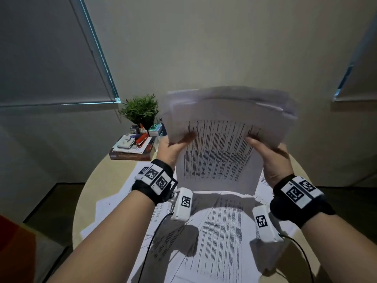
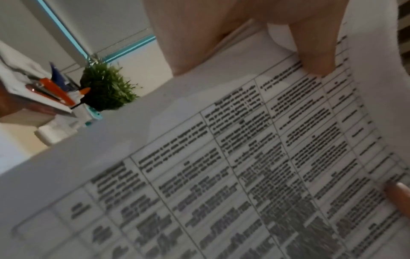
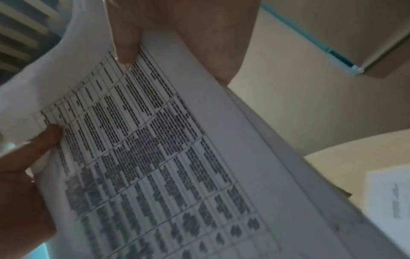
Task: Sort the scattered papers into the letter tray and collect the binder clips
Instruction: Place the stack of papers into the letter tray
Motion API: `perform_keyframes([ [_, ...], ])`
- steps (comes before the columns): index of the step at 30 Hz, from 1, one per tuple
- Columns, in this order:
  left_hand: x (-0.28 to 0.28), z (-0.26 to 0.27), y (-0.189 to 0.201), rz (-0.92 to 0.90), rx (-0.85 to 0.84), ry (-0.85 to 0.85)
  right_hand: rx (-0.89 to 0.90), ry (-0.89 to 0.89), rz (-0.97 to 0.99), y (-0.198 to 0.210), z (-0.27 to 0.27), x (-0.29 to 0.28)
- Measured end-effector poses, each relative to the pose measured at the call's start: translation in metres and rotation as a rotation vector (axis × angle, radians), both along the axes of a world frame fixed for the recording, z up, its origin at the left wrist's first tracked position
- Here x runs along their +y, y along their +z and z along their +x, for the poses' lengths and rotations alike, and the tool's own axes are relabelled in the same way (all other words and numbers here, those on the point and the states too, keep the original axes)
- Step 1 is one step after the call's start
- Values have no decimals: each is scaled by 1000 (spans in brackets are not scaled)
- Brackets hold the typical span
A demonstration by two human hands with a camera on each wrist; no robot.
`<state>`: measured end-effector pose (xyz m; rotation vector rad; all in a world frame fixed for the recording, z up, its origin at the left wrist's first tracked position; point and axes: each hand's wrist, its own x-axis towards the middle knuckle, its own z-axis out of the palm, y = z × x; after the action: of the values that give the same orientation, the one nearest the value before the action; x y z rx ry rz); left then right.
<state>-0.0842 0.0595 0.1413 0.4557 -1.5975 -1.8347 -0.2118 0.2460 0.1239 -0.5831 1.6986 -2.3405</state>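
A stack of printed papers (image 1: 220, 152) with tables of text stands upright above the round table, its lower edge on the sheets lying there. My left hand (image 1: 175, 146) grips the stack's left edge, thumb on the front page. My right hand (image 1: 269, 158) grips the right edge the same way. In the left wrist view the thumb (image 2: 315, 57) presses the printed page (image 2: 221, 166). The right wrist view shows the thumb (image 3: 126, 45) on the page (image 3: 155, 157). The top of the stack is blurred. More printed sheets (image 1: 220, 231) lie scattered on the table. No letter tray or binder clips are in view.
A small green plant (image 1: 140, 109) stands at the table's far left beside a pile of books (image 1: 132, 150) topped with white items and an orange stapler. The round beige table (image 1: 89, 193) is edged by dark floor. A loose sheet (image 3: 390, 196) lies at the right.
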Motion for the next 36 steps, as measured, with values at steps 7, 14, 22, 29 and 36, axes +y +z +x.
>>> perform_keyframes([
  [7, 9, 9, -40, -71, -246, -101, -95, 110, 225, -43, 4, 10],
  [14, 12, -1, -29, -16, -225, -52, -109, 66, 165, -30, 3, 1],
  [22, 6, 1, -43, -17, -269, -45, -20, 16, 166, -15, 1, 13],
  [29, 6, -1, -47, 14, -236, -42, 105, -71, -34, 33, 13, 12],
  [36, 8, -2, -49, -67, -254, -79, 138, -151, -18, 29, 8, 5],
])
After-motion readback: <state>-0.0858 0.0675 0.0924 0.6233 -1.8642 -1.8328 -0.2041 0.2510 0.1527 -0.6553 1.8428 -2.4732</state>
